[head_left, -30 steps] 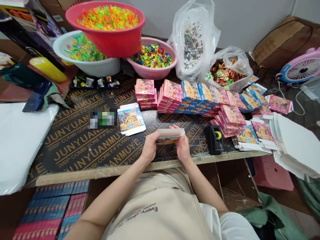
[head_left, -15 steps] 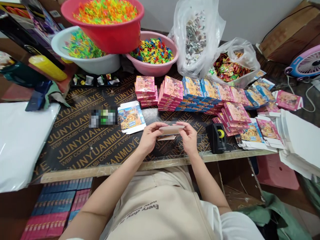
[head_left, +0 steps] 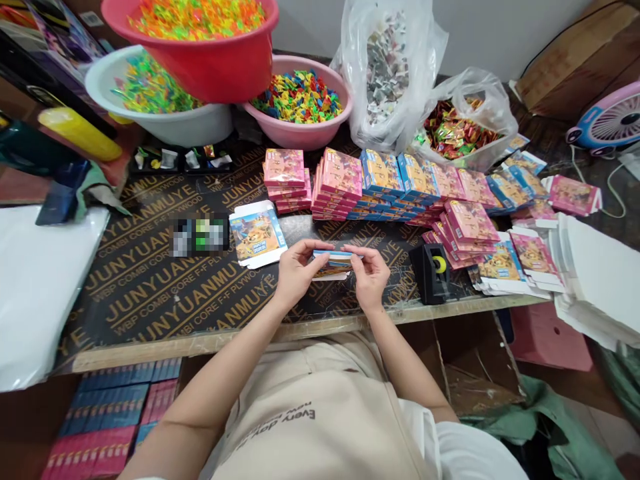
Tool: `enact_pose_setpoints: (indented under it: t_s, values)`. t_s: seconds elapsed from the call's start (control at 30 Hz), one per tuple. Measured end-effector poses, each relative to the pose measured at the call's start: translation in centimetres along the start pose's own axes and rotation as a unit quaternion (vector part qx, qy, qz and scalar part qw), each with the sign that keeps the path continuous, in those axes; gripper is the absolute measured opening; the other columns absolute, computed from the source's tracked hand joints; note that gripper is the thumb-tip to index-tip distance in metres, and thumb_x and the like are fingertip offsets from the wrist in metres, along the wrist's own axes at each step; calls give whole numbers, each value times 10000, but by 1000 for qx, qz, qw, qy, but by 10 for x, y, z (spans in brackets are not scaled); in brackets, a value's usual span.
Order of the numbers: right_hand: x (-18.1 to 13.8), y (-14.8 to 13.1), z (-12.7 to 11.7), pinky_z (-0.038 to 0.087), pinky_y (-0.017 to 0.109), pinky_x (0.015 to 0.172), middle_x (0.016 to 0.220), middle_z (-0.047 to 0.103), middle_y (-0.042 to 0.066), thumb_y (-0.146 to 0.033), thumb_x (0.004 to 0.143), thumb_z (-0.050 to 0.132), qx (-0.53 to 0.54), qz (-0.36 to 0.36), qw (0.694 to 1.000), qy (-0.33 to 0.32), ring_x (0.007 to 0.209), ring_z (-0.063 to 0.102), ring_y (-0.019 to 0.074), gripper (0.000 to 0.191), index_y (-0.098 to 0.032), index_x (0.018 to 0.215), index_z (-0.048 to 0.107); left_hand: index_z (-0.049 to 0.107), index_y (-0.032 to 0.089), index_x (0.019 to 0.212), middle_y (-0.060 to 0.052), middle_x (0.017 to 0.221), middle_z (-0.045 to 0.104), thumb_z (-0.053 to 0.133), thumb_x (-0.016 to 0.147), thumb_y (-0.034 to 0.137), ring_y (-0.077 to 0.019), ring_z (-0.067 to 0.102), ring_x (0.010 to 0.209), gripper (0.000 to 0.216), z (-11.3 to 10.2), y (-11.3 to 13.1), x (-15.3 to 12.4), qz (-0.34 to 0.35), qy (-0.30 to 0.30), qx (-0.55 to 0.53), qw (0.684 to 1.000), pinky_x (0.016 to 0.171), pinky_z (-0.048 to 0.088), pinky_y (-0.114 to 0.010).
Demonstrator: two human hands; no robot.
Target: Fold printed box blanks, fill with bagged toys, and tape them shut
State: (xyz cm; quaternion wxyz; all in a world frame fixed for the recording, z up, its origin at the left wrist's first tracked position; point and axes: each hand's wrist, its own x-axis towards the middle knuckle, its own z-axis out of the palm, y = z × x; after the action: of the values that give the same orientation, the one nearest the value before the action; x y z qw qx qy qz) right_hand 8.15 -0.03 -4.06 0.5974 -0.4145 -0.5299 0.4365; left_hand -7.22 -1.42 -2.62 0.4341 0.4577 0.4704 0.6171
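Both my hands hold a small blue printed carton just above the dark plywood tabletop. My left hand pinches its left end, thumb on top. Fingers of my right hand are closed on its right end and top edge. A flat unfolded blue carton lies on the table just left of my hands. A black tape dispenser stands to the right of my right hand.
Rows of pink and blue cartons lie behind my hands, with flat blanks at right. Basins of coloured plastic bits and plastic bags stand at the back. White sheets lie at left, a pink fan at far right.
The carton's pale flap, up before, is now folded down, so the blue printed side shows. Both hands have stayed over the table's front edge.
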Motion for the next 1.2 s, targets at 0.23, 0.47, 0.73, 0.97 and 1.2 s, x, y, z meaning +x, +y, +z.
enact_pose_setpoints:
  t_s: [0.23,0.47,0.73,0.97,1.2]
  values:
    - [-3,20,-29,545,490,1010,1171,754,84,-216,931,585,-141,-290,938,-130,1167,690,247,165,-256,1075,656,708,194,973,-73,1052,781,667,909,205,-222,743,1024,76,-32,-11,4,314,-158,218,910,1033,556,-515]
    - [-22,-17,-112,473,546,1039,1329,620,145,-515,947,487,-376,-280,883,19,1263,590,314,458,-242,1294,606,602,166,869,-115,1095,756,791,803,204,-227,741,1006,203,-41,-10,1,481,-154,344,792,935,622,-393]
    - [-19,-36,-253,434,504,1024,1102,622,112,-487,795,672,-444,72,889,89,1125,591,289,295,-214,879,747,560,251,1344,-68,1025,644,497,959,159,-177,658,841,401,-2,15,8,346,-201,424,812,705,569,-278]
    - [-16,-27,-242,399,457,1047,1088,640,82,-371,744,749,-366,76,926,43,1112,602,260,151,-221,724,747,644,263,1300,-109,1078,623,372,927,94,-222,636,911,492,23,-10,-1,348,-271,465,768,744,565,-323]
    - [-45,-20,-229,456,372,860,1071,643,81,-359,723,715,-285,100,933,194,957,610,220,187,-193,646,681,664,267,1273,-119,1090,655,388,905,72,-244,635,921,500,26,-11,-5,351,-275,463,766,756,561,-362]
